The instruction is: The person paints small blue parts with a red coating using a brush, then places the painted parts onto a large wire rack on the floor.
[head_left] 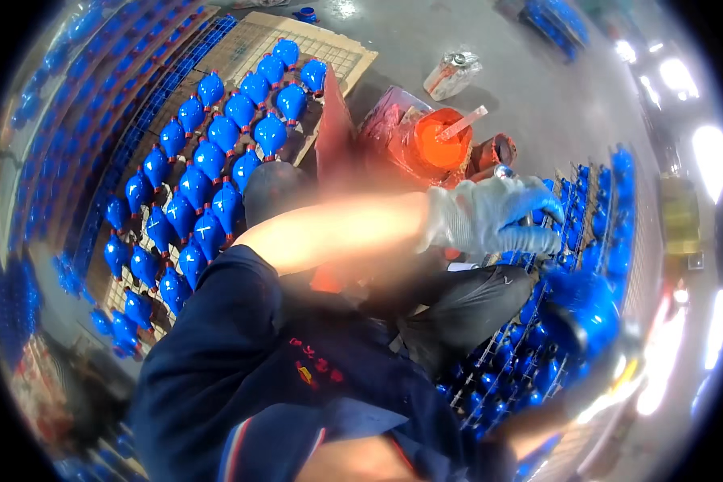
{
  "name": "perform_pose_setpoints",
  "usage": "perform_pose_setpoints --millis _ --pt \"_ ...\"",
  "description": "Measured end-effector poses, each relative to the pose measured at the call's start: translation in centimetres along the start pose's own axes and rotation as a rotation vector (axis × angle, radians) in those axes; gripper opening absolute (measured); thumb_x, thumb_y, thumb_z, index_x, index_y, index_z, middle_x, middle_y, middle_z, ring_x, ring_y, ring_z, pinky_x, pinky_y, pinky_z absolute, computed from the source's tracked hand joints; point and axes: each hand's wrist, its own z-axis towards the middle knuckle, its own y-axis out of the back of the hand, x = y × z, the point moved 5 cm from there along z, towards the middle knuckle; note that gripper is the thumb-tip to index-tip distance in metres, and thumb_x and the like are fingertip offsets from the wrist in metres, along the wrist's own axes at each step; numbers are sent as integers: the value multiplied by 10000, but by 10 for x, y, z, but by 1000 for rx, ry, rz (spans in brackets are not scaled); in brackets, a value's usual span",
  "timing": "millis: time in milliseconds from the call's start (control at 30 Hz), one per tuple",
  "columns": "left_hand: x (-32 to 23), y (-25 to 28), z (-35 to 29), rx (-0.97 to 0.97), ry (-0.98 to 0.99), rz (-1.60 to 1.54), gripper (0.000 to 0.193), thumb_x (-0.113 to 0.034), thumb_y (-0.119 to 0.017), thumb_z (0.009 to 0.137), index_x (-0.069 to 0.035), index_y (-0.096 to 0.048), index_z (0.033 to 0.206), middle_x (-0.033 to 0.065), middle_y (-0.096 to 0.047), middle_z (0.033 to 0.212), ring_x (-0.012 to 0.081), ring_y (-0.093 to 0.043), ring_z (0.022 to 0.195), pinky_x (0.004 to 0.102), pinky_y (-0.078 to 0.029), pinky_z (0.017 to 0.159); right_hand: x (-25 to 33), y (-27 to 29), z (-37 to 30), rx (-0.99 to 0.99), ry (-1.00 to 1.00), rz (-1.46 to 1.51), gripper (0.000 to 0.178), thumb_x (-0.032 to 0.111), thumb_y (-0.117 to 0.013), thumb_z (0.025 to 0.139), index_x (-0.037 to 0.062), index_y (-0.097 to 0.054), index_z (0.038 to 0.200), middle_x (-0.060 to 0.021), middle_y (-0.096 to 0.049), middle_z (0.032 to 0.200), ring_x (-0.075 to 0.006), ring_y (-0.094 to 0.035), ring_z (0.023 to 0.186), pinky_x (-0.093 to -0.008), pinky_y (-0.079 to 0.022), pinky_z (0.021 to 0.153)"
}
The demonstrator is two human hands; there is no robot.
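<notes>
My left forearm reaches across the middle to the right. My left hand, in a grey glove with blue-stained fingers, has its fingers curled together; a small metallic bit shows at its upper edge, but I cannot make out what it holds. At the lower right my right arm is smeared by motion. A large bright blue shape with a dark round end lies near my right hand; whether it is a held part or a stained glove I cannot tell. Beneath and around both hands lie rows of small blue parts on wire racks.
Glossy blue bulb-shaped parts with red ends stand in rows on a mesh rack at left. Ahead are an orange-red paint bucket with a stick, a smaller reddish can and a stained metal can.
</notes>
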Motion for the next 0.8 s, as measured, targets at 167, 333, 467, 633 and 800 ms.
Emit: perform_pose_setpoints --millis 167,333,467,633,800 --pt "3 -36 -61 252 462 -1108 1048 -603 -791 799 -13 -369 1554 128 -568 1439 214 -600 1237 373 -482 1048 78 -225 3 479 -104 349 238 186 -672 909 62 -567 1082 -208 -718 1115 -64 -519 601 -191 -406 522" --pt "24 -65 -156 -161 938 -1428 908 -558 -761 845 2 -436 1481 128 -707 1139 206 -711 744 299 -584 620 2 -314 -36 516 -212 709 617 563 -571 1009 44 -532 1341 -233 -703 1202 -46 -470 523 -177 -353 473" --pt "33 -53 -171 -403 843 -1001 977 -444 -857 764 -24 -372 1502 149 -608 1286 241 -674 1012 358 -603 763 -116 -325 -92 245 -640 976 846 729 -449 973 45 -471 1470 -119 -674 957 -110 -507 584 -227 -384 518" --pt "27 -20 -180 -350 537 301 987 -373 -951 665 -43 -430 1436 129 -585 1268 286 -626 1142 420 -543 948 -92 -288 -88 140 -546 941 261 69 -568 1003 -21 -601 1245 -106 -669 971 -160 -654 776 -278 -528 702" --pt "-5 -15 -164 -45 491 874 934 -352 -956 596 -103 -523 1385 149 -590 1316 365 -698 999 448 -603 760 -4 -269 -37 598 -78 453 224 93 -716 933 14 -655 1133 -94 -749 957 -175 -733 838 -285 -570 761"
